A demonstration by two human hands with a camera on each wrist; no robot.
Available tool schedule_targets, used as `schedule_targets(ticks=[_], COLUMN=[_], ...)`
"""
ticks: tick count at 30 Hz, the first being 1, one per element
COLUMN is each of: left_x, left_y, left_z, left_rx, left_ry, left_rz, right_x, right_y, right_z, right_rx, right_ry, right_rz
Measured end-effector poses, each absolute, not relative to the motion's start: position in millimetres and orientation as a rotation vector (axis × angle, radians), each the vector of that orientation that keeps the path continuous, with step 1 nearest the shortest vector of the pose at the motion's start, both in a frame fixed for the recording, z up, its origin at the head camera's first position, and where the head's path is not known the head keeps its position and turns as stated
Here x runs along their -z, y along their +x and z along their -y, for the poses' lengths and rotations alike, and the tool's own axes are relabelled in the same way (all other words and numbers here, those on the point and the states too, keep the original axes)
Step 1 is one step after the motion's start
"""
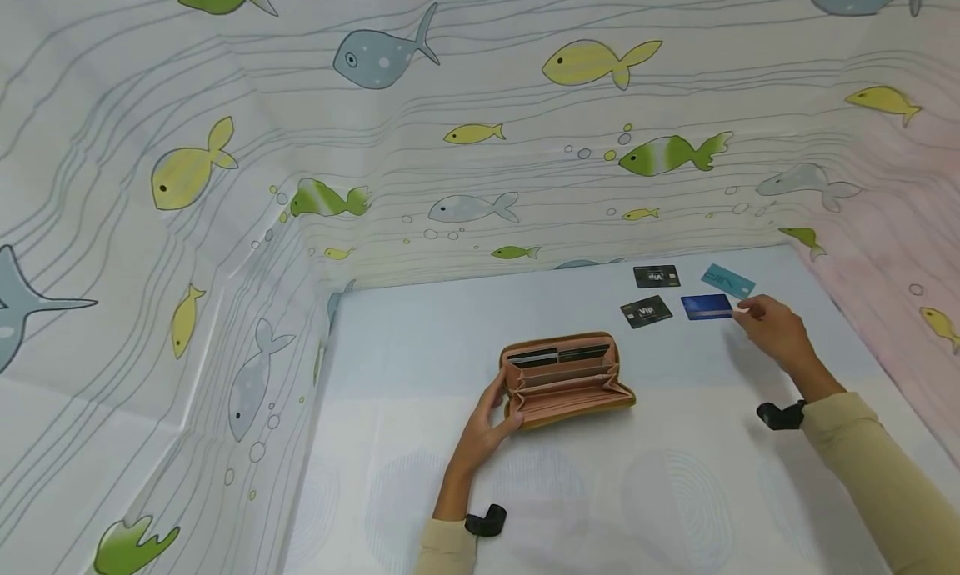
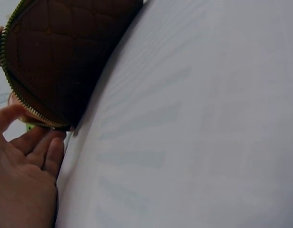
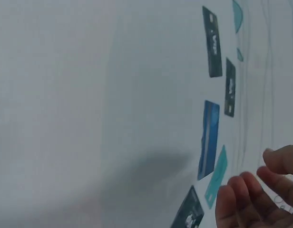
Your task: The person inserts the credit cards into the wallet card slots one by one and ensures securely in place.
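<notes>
An unzipped wallet (image 1: 568,380) stands open on the table, several cards in its upper slots and its lining pinkish tan. My left hand (image 1: 486,421) grips its left end, the thumb at the lower front corner. Quilted brown outside and a gold zip (image 2: 30,107) show in the left wrist view beside my left fingers. My right hand (image 1: 776,332) hovers by the right end of a blue card (image 1: 707,307). In the right wrist view its fingers (image 3: 251,190) are loosely bent, thumb apart, with nothing between them. A dark card (image 3: 189,211) lies near them, hidden in the head view.
Two black cards marked Vip, one at the back (image 1: 657,276) and one nearer (image 1: 647,311), lie left of the blue card. Behind the blue card lies a teal card (image 1: 728,281). Fish-patterned sheeting (image 1: 480,167) rises behind and beside the white table (image 1: 405,350).
</notes>
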State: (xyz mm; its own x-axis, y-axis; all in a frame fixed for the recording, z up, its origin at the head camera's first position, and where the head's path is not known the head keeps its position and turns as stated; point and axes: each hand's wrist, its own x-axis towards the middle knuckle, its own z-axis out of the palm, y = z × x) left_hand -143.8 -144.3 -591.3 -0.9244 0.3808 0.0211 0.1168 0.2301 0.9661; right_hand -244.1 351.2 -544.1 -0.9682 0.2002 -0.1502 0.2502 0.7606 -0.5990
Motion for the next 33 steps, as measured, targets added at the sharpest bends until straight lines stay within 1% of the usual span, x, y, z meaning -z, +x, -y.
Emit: schedule_targets(ticks=[6,11,15,23,29,33], left_x=[624.4,626.6,623.2,588.1,584.3,584.0], left_y=[-149.3,-150.5,-149.7,-140.4,-137.6,-138.1], left_z=[147.3,145.0,140.8,141.0,142.9,145.4], left_rx=[-1.833,-1.867,-1.855,-1.766,-1.778,-1.764], left_ry=[0.436,0.434,0.439,0.481,0.473,0.472], left_rz=[-2.325,-2.312,-2.292,-2.262,-2.263,-2.269], right_x=[556.0,564.0,569.0,576.3,579.0,583.1], right_y=[-256.9,-259.7,-257.1,-253.5,-258.2,-260.5], right_z=[-370.1,-381.5,-386.8,-394.2,-393.3,-391.0], right_rx=[1.034,1.073,1.063,0.977,0.937,0.875], right_ry=[0.752,1.008,1.118,1.078,1.047,0.971], right_rz=[-2.823,-2.634,-2.525,-2.549,-2.586,-2.659])
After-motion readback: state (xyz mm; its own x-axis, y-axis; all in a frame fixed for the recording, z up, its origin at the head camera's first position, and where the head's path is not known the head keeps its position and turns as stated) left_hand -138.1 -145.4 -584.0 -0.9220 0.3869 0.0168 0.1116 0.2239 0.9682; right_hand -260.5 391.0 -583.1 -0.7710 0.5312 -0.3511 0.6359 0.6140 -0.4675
